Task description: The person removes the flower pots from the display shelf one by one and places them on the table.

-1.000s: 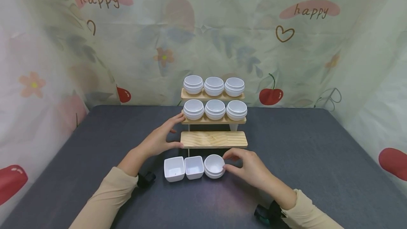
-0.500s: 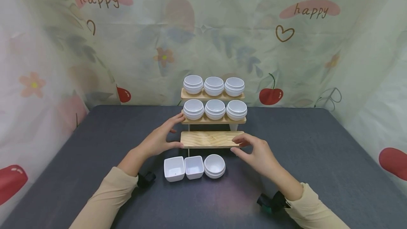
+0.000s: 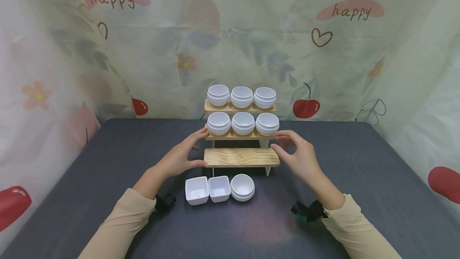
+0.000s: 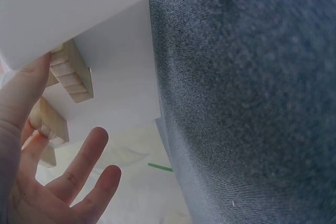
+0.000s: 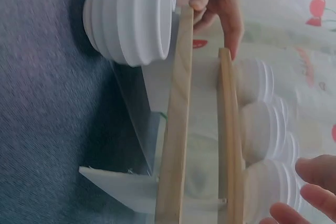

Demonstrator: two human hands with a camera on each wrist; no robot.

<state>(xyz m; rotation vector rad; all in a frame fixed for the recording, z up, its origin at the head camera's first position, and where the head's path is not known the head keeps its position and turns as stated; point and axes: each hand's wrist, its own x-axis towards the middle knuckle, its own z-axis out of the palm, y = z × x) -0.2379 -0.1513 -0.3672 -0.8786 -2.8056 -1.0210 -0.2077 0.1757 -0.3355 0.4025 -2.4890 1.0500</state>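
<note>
A three-tier wooden stand (image 3: 241,157) on white supports stands at the middle of the table. My left hand (image 3: 181,158) braces its left side, the thumb at the end of the lowest board and the fingertips at the middle board. Two fingers (image 4: 84,156) spread free in the left wrist view. My right hand (image 3: 302,157) hovers at the stand's right end, thumb and fingers apart with nothing between them. Its fingertips come close to the rightmost white round bowl (image 3: 267,124) of the middle tier. Nothing stands on the lowest board.
Three round white bowls (image 3: 242,97) line the top tier, and three fill the middle one. Before the stand, two square white bowls (image 3: 197,191) and a ridged round bowl (image 3: 242,187) form a row on the dark table (image 3: 230,231). A printed curtain (image 3: 237,43) hangs behind.
My right hand has left the round bowl in the front row and moved up and right, past the lowest board, to the middle tier's right end. The left hand has stayed put.
</note>
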